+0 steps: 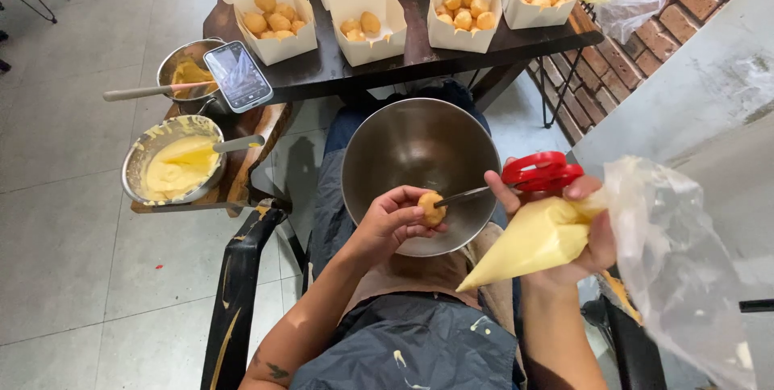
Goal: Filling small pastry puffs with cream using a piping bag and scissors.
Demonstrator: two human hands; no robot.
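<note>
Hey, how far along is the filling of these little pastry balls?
Done, by the look of it: several white boxes on the dark table already hold golden balls. In hand: the left hand holds one ball while the right hand pokes it with red scissors and grips a cream-filled piping bag. Left: the steel bowl looks empty.

Large round steel bowl point(419, 156), brushed and dully gleaming; red glossy plastic-handled scissors point(538, 174) with bare metal blades; clear crinkled plastic piping bag point(564, 233) of smooth yellow cream; matt white paper boxes point(278, 39); dark polished wooden table point(419, 55).
</note>
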